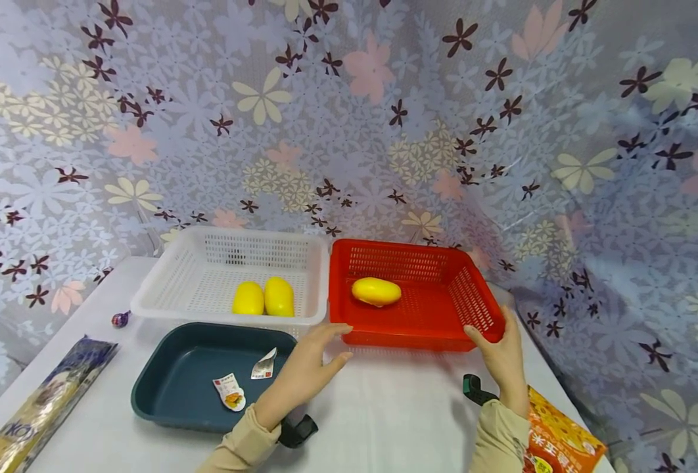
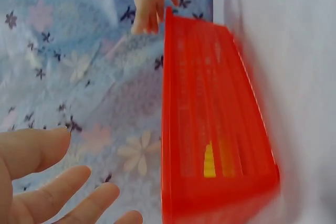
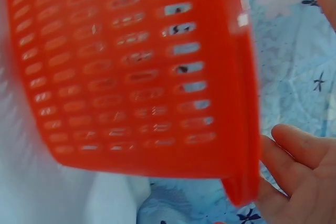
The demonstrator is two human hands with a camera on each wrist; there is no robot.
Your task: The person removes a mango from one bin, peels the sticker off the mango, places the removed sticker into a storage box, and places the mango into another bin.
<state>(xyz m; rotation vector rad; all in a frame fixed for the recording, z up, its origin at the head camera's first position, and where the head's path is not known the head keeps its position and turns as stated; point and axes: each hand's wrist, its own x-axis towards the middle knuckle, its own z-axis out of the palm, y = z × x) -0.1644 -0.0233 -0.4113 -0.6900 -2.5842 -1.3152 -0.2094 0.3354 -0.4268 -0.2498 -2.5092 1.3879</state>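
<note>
- The red basket [image 1: 408, 340] is in front of you, with one yellow fruit [image 1: 376, 291] in it.
- Your left hand [image 1: 304, 368] is by its near left corner, fingers apart, holding nothing.
- Your right hand [image 1: 505, 361] is at its near right corner, thumb and fingers spread; I can't tell if they touch it.
- Best keep it flat, so the fruit won't roll.
- The white basket [image 1: 266, 249] has two yellow fruits [image 1: 263, 297]; the dark tray [image 1: 186, 368] has two small packets [image 1: 229, 393].

White basket [image 1: 266, 251] holding two yellow objects [image 1: 279, 297], dark teal tray [image 1: 174, 371] with two small packets [image 1: 229, 392], long glossy pack [image 1: 47, 402], orange bag [image 1: 564, 433], flowered backdrop [image 1: 325, 131]
</note>
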